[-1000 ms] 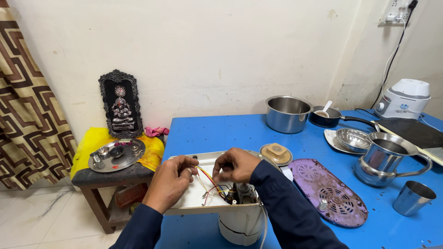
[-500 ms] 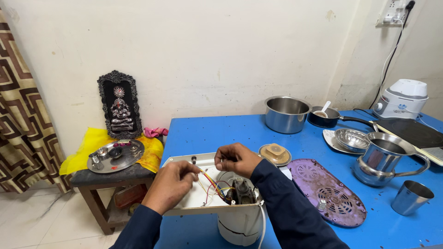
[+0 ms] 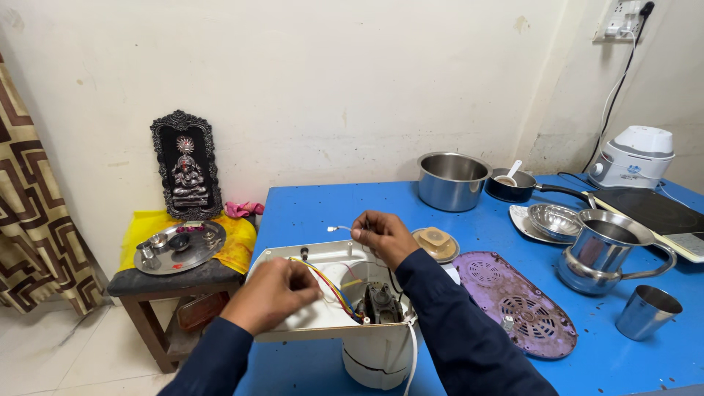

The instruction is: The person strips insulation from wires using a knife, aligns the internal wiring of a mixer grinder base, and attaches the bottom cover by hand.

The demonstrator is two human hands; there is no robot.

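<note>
We have the white plastic appliance body (image 3: pixel 367 345) lying opened at the tabletop's (image 3: pixel 308 213) near edge, at six o'clock in our view, with its base plate off: the purple perforated oval cover (image 3: pixel 513 308) rests on the blue surface at four o'clock of it. Inside the shell the dark motor block (image 3: pixel 380 302) sits exposed, with red, yellow and blue wires (image 3: pixel 331 287) running from it. By our judgement the opening-up is done and the wiring work is under way; closing the housing is left.

Our right hand (image 3: pixel 383 235) has its fingers pinched together on a thin white lead with a metal end (image 3: pixel 339 229), lifted just above the shell's far rim. Our left hand (image 3: pixel 273 293) has its fingers closed on the coloured wires at the shell's left side.

Of the containers, the steel cooking pot (image 3: pixel 453 180) at one o'clock looks empty; the small black pan (image 3: pixel 513 187) beside it holds a white spoon (image 3: pixel 507 176). The steel bowl (image 3: pixel 556 220) lies on a flat plate, seemingly empty. We cannot see into the handled steel jug (image 3: pixel 609 253) or the steel tumbler (image 3: pixel 647 312) at three o'clock.
</note>
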